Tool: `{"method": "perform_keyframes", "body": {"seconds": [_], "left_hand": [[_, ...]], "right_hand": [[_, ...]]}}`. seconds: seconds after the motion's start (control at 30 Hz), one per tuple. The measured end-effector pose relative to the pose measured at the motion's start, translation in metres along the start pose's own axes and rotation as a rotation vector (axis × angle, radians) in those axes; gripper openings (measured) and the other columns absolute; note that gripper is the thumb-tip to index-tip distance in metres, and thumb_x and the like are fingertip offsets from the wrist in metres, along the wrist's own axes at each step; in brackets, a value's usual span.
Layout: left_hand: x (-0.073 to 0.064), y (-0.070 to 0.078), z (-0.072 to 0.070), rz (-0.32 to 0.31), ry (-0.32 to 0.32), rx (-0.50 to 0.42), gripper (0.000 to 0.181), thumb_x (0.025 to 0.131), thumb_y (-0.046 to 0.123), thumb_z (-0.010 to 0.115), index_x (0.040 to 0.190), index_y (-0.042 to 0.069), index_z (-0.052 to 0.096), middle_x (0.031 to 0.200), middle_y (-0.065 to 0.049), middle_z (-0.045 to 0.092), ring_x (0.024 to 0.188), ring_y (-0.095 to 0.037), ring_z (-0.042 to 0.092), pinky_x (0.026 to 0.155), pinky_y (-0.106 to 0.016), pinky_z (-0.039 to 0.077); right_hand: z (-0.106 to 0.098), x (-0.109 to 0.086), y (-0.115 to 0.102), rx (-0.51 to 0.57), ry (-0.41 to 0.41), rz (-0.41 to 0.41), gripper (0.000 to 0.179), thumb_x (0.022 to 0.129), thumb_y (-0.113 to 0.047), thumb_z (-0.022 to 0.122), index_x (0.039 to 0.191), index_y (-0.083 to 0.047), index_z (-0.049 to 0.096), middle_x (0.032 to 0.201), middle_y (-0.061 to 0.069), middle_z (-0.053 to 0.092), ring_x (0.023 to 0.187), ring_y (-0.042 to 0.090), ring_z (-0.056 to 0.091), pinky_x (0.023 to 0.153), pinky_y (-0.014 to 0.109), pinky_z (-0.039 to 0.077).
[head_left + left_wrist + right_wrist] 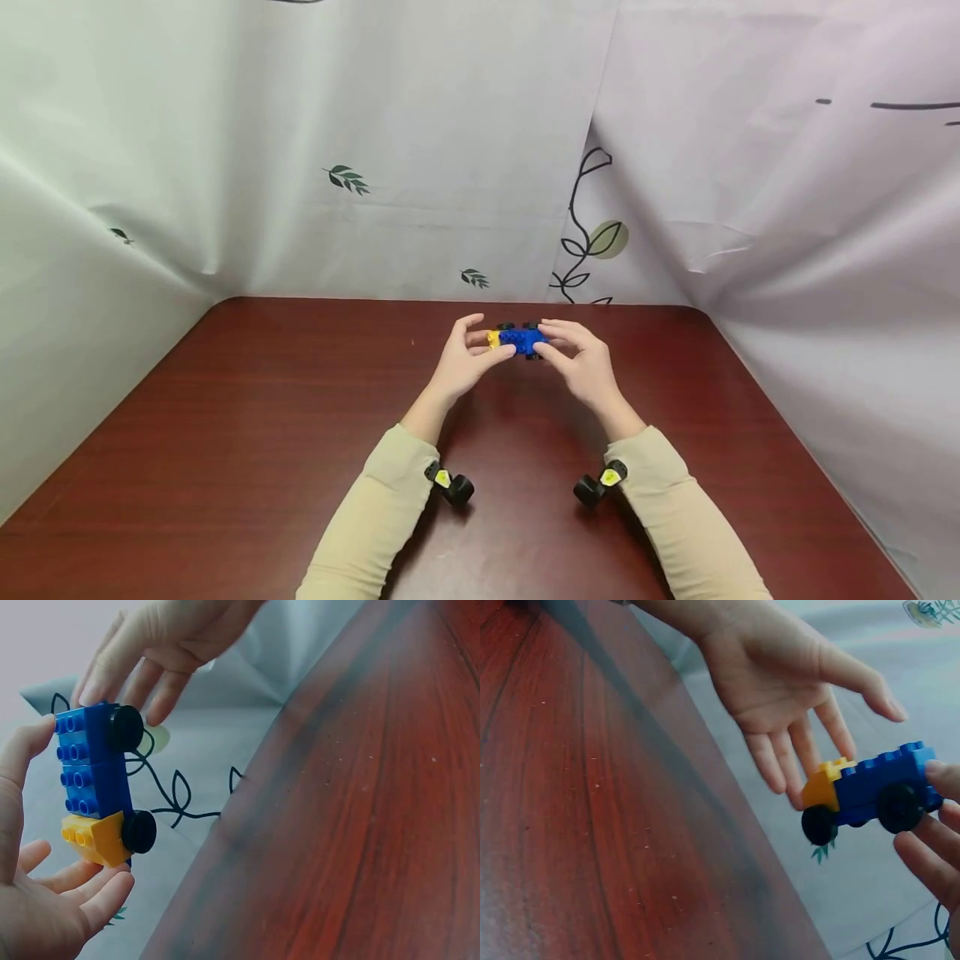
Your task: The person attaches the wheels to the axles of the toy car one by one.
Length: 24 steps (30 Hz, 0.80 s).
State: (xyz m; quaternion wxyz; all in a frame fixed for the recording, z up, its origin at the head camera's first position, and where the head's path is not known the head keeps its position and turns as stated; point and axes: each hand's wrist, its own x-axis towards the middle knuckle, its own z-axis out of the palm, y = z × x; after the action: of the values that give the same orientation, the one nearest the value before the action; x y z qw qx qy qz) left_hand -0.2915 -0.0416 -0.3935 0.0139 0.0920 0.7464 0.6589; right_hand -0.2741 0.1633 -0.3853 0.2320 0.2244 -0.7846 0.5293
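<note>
A small toy car of building blocks [517, 340], blue with a yellow sloped front block [94, 836] and black wheels [900, 808], is held up above the table. My right hand [587, 367] pinches its blue rear end between thumb and fingers. At the yellow end is my left hand [467, 364], fingers extended and thumb spread. In the right wrist view the left fingertips [796, 796] are right at the yellow block, while that thumb stands off above the blue studs. Part of the far wheels is hidden behind the blocks.
Beneath the hands lies a dark red-brown wooden table [225, 467]. Pale cloth with printed leaves and vines [450, 167] encloses its back and sides. Both forearms wear light sleeves [375, 508] with black wrist cameras [456, 489].
</note>
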Motion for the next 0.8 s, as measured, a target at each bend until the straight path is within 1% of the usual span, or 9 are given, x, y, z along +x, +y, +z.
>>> {"method": "perform_keyframes", "body": {"seconds": [0.07, 0.13, 0.2, 0.3, 0.4, 0.43, 0.53, 0.67, 0.8], "left_hand": [[0.000, 0.002, -0.002, -0.004, 0.010, -0.018, 0.075, 0.080, 0.035, 0.074, 0.141, 0.019, 0.033, 0.134, -0.015, 0.050, 0.112, -0.030, 0.057, 0.093, -0.044, 0.051], [-0.001, 0.004, -0.005, -0.011, 0.015, -0.040, 0.072, 0.082, 0.035, 0.073, 0.140, 0.018, 0.034, 0.133, -0.015, 0.053, 0.111, -0.029, 0.059, 0.092, -0.045, 0.051], [-0.004, 0.009, -0.009, -0.025, 0.016, -0.054, 0.070, 0.084, 0.034, 0.071, 0.141, 0.016, 0.035, 0.132, -0.015, 0.054, 0.111, -0.030, 0.060, 0.092, -0.047, 0.050], [-0.003, 0.012, -0.011, -0.022, 0.028, -0.050, 0.067, 0.084, 0.036, 0.070, 0.139, 0.015, 0.038, 0.130, -0.015, 0.057, 0.109, -0.028, 0.062, 0.091, -0.049, 0.050], [-0.004, 0.010, -0.011, -0.035, 0.050, -0.039, 0.063, 0.084, 0.035, 0.070, 0.136, 0.014, 0.041, 0.128, -0.014, 0.060, 0.105, -0.026, 0.064, 0.089, -0.048, 0.051], [-0.002, 0.007, -0.011, -0.031, 0.060, -0.035, 0.062, 0.084, 0.036, 0.070, 0.135, 0.015, 0.042, 0.127, -0.013, 0.061, 0.103, -0.025, 0.065, 0.088, -0.048, 0.051], [-0.002, 0.007, -0.011, -0.020, 0.060, -0.030, 0.058, 0.085, 0.033, 0.068, 0.134, 0.014, 0.043, 0.126, -0.014, 0.061, 0.102, -0.026, 0.065, 0.088, -0.049, 0.051], [-0.002, 0.009, -0.007, -0.006, 0.058, -0.010, 0.052, 0.088, 0.030, 0.066, 0.132, 0.010, 0.046, 0.128, -0.018, 0.059, 0.102, -0.028, 0.065, 0.081, -0.043, 0.053], [-0.001, 0.008, 0.001, -0.010, 0.026, -0.023, 0.048, 0.090, 0.029, 0.063, 0.130, 0.006, 0.048, 0.129, -0.019, 0.058, 0.100, -0.028, 0.064, 0.078, -0.037, 0.056]], "right_hand": [[0.002, -0.001, 0.001, 0.038, 0.035, 0.026, 0.029, 0.083, -0.008, 0.070, 0.111, 0.002, 0.068, 0.115, 0.019, 0.062, 0.084, 0.025, 0.069, 0.066, 0.038, 0.058], [0.003, -0.002, -0.002, 0.065, 0.056, 0.073, 0.027, 0.085, -0.006, 0.068, 0.110, 0.004, 0.068, 0.112, 0.020, 0.061, 0.080, 0.030, 0.069, 0.065, 0.042, 0.058], [0.004, -0.004, -0.010, 0.047, 0.062, 0.114, 0.026, 0.087, -0.004, 0.065, 0.110, 0.007, 0.067, 0.112, 0.022, 0.061, 0.077, 0.032, 0.068, 0.065, 0.041, 0.058], [0.004, -0.004, -0.009, 0.013, 0.062, 0.179, 0.025, 0.090, -0.004, 0.061, 0.113, 0.006, 0.066, 0.116, 0.021, 0.060, 0.070, 0.035, 0.067, 0.062, 0.037, 0.058], [0.005, -0.006, 0.003, -0.015, 0.028, 0.239, 0.028, 0.093, -0.010, 0.058, 0.117, 0.003, 0.064, 0.120, 0.020, 0.060, 0.069, 0.032, 0.069, 0.061, 0.034, 0.058], [0.005, -0.007, 0.010, -0.018, 0.013, 0.258, 0.030, 0.093, -0.012, 0.058, 0.119, 0.002, 0.063, 0.122, 0.020, 0.059, 0.069, 0.031, 0.070, 0.061, 0.034, 0.058], [0.005, -0.007, 0.013, -0.042, -0.034, 0.314, 0.035, 0.095, -0.016, 0.056, 0.126, 0.000, 0.059, 0.127, 0.021, 0.057, 0.072, 0.032, 0.071, 0.065, 0.036, 0.058], [0.003, -0.007, 0.015, -0.064, -0.098, 0.384, 0.042, 0.096, -0.019, 0.055, 0.134, -0.001, 0.051, 0.134, 0.022, 0.052, 0.078, 0.033, 0.071, 0.073, 0.036, 0.058], [0.006, -0.008, 0.017, -0.002, -0.130, 0.412, 0.044, 0.095, -0.018, 0.056, 0.134, 0.002, 0.050, 0.133, 0.026, 0.052, 0.084, 0.037, 0.070, 0.077, 0.036, 0.057]]}}
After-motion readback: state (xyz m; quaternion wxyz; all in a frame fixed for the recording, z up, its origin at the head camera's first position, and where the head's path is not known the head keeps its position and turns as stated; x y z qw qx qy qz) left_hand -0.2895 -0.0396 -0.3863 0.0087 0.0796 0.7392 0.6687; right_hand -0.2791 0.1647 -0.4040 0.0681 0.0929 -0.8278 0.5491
